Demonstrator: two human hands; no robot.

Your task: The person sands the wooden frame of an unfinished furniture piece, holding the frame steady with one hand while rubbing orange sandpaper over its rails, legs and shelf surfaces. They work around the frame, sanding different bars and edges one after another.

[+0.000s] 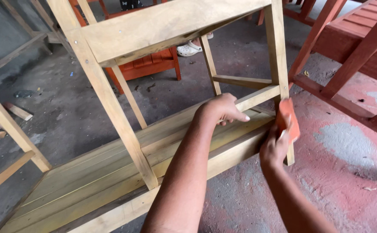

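Observation:
A bare, unpainted wooden furniture frame (111, 103) lies tipped on the concrete floor, its slatted panel (89, 172) low at the left. My left hand (221, 110) is closed over a thin crosspiece (259, 96) near the frame's right upright. My right hand (274, 149) holds a folded orange sheet of sandpaper (290, 121) pressed against that upright post (279, 56), just below the crosspiece. Both forearms come in from the bottom edge.
Red-painted furniture (356, 39) stands at the upper right and an orange-red piece (149, 64) behind the frame. Another person's white shoe (188, 49) shows at the back. A second bare frame (7, 125) and a wood scrap (18, 111) are at the left. Red dust covers the floor (348, 164).

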